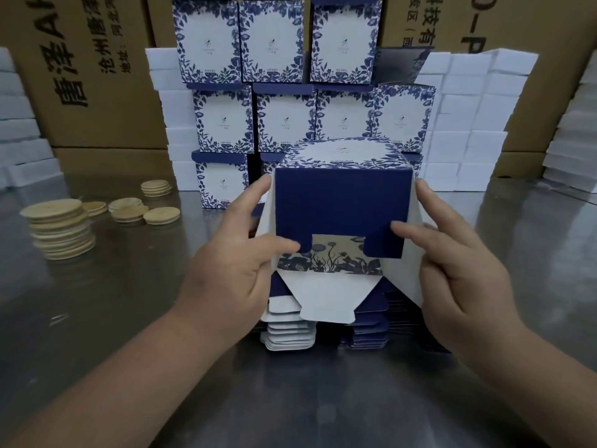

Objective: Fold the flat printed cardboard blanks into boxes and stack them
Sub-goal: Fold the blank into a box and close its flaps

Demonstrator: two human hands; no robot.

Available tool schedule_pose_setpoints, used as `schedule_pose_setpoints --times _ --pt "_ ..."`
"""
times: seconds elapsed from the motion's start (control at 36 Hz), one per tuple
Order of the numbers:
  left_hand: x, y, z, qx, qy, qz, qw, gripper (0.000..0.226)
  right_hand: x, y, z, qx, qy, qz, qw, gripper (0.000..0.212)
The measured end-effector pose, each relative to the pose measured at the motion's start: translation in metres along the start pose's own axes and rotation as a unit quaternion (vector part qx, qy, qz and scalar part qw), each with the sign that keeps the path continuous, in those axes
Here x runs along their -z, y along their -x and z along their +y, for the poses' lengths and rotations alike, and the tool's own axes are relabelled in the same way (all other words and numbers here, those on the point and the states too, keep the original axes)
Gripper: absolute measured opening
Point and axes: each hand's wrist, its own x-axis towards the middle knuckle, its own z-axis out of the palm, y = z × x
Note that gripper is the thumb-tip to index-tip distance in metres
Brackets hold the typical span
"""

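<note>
A half-folded box (342, 202), navy with a blue floral print, is held in mid-air over the pile of flat blanks (365, 331). Its navy bottom flap faces me and a white tab flap hangs down below it. My left hand (232, 273) holds the box's left side, thumb pressing the navy flap's lower left corner. My right hand (458, 253) holds the right side, thumb pressing the flap's lower right part. Behind stands a stack of finished floral boxes (284, 114), three rows high.
The work surface is a shiny metal table (97, 318). Stacks of round wooden lids (61, 231) lie at the left. White foam blocks (468, 124) are piled behind and beside the boxes. Large brown cartons (97, 76) form the back wall.
</note>
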Motion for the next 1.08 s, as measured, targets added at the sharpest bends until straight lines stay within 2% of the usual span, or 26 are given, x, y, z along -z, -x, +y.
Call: schedule_pose_setpoints --times 0.28,0.47,0.64,0.69,0.75,0.92,1.08 --pt "-0.001 0.000 0.012 0.079 -0.043 -0.001 0.996 0.051 -0.005 -0.002 -0.008 0.005 0.083 -0.041 0.996 0.049" --pt "-0.007 0.000 0.013 0.096 -0.075 -0.004 0.992 0.053 -0.003 -0.002 -0.012 -0.005 0.038 -0.076 0.996 0.049" --pt "-0.006 0.000 0.016 0.148 -0.078 -0.028 0.985 0.060 -0.005 -0.005 -0.012 0.020 0.075 -0.082 0.994 0.039" --pt "-0.005 0.000 0.017 0.156 -0.073 -0.037 0.984 0.069 -0.008 -0.006 -0.013 0.041 0.104 -0.072 0.991 0.031" --pt "-0.004 0.000 0.017 0.160 -0.065 -0.042 0.984 0.077 -0.009 -0.006 -0.012 0.051 0.127 -0.071 0.988 0.033" --pt "-0.003 -0.001 0.011 0.158 -0.028 -0.036 0.986 0.064 -0.009 -0.005 -0.010 0.042 0.151 -0.114 0.981 0.059" --pt "-0.004 0.000 0.010 0.135 -0.007 -0.036 0.990 0.076 -0.010 -0.003 -0.010 0.047 0.168 -0.120 0.977 0.067"
